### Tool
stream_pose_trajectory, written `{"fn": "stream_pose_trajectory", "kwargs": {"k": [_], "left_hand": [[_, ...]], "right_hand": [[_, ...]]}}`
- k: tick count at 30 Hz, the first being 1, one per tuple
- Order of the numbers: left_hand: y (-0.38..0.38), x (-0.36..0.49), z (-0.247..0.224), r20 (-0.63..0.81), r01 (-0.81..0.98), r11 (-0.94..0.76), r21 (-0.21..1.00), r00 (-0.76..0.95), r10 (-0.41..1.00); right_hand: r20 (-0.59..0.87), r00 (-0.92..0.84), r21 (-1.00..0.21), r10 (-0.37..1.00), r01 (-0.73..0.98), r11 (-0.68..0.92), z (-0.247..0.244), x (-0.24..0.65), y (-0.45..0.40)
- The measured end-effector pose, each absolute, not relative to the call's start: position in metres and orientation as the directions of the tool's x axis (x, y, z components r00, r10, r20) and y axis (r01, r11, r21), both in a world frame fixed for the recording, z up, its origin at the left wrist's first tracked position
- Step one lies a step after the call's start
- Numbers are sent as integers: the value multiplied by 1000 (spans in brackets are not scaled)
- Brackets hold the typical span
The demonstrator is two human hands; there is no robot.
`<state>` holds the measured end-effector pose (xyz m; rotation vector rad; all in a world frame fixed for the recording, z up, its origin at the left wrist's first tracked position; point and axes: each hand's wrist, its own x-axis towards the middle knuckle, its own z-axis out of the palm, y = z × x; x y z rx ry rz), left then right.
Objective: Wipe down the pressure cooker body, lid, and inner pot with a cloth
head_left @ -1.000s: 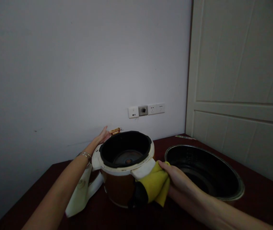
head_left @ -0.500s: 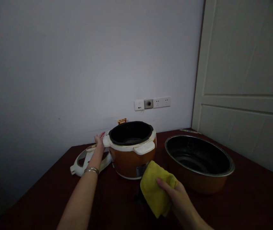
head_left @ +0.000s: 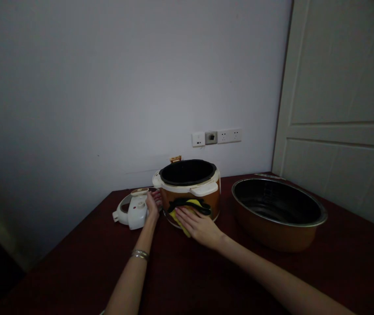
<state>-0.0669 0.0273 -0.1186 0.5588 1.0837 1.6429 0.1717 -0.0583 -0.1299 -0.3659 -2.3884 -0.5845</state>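
An orange-brown cooker body with a white rim and a dark inside stands near the wall. My right hand presses a yellow cloth with a dark side flat against its front, fingers stretched over the cloth. At the cooker's left side is my left hand, its fingers apart and reaching toward the lower side of the body; whether the fingertips touch it is unclear. Just left of that hand the white lid lies on the dark red table.
A large oval pot with a metal rim and dark inside stands to the right on the table. Sockets are on the wall behind. A pale panelled door borders the right side.
My right hand has brought the yellow cloth forward onto the cooker's front. My left hand has moved down from the rim to the cooker's side. The view has shifted slightly.
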Motion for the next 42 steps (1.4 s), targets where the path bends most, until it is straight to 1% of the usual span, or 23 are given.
{"fn": "stream_pose_trajectory", "kwargs": {"k": [3,5,9,13,15,18,22,23,25,28,31,34,36,39,42], "left_hand": [[26,-63,-125,-41,-429,-201,881,-492,870],[26,-63,-130,10,-372,-243,896,-530,848],[24,-68,-141,103,-258,-313,914,-598,795],[20,-73,-144,147,-239,-379,894,-641,753],[19,-76,-142,149,-240,-400,884,-668,729],[17,-81,-137,140,-240,-423,874,-709,691],[15,-87,-133,141,-211,-454,866,-766,627],[14,-88,-132,141,-205,-460,864,-779,611],[12,-90,-130,135,-198,-468,861,-798,587],[9,-92,-127,133,-194,-482,855,-815,564],[7,-92,-125,144,-189,-495,848,-818,557],[6,-92,-125,149,-186,-496,848,-815,560],[5,-93,-126,149,-185,-495,849,-814,561],[6,-95,-126,147,-185,-496,848,-818,557],[6,-97,-126,140,-186,-497,848,-826,547]], "right_hand": [[633,-767,363,99,408,838,-152,168,-57],[634,-768,388,93,420,821,-154,164,-57],[681,-722,392,122,500,772,-127,140,-52],[737,-654,352,169,585,731,-99,100,-48],[742,-640,340,200,616,711,-99,85,-47],[699,-678,370,226,614,697,-121,81,-48],[587,-785,461,196,523,717,-169,102,-53],[571,-800,465,182,498,731,-177,109,-54],[568,-805,437,169,469,768,-185,124,-57],[607,-775,369,175,470,802,-170,136,-61],[651,-737,340,183,499,798,-136,126,-61],[683,-694,317,229,564,762,-106,97,-57],[679,-675,312,287,620,720,-96,76,-54],[637,-683,327,357,659,677,-99,54,-51],[530,-754,356,388,613,705,-121,51,-52]]}}
